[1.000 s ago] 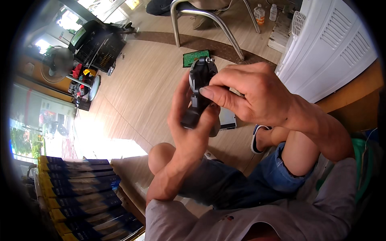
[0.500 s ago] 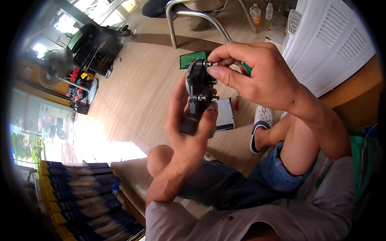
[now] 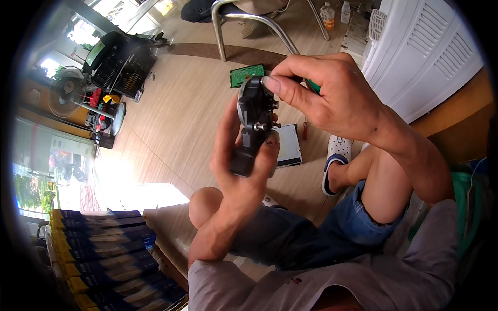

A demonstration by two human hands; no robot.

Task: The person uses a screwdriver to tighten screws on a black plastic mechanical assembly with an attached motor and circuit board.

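Head view: thumb and finger of the right hand (image 3: 340, 93) pinch the far end of a black device (image 3: 252, 113), exact contact hidden. The left hand (image 3: 237, 185) grips its near end; a firm hold there should steady the fingertip work. Beyond lies a green board (image 3: 243, 76).

Grey short-sleeved shirt (image 3: 244, 285), small dark motif (image 3: 295, 281) up front, blue denim shorts (image 3: 358, 220), and there, a holed white clog (image 3: 339, 147)!
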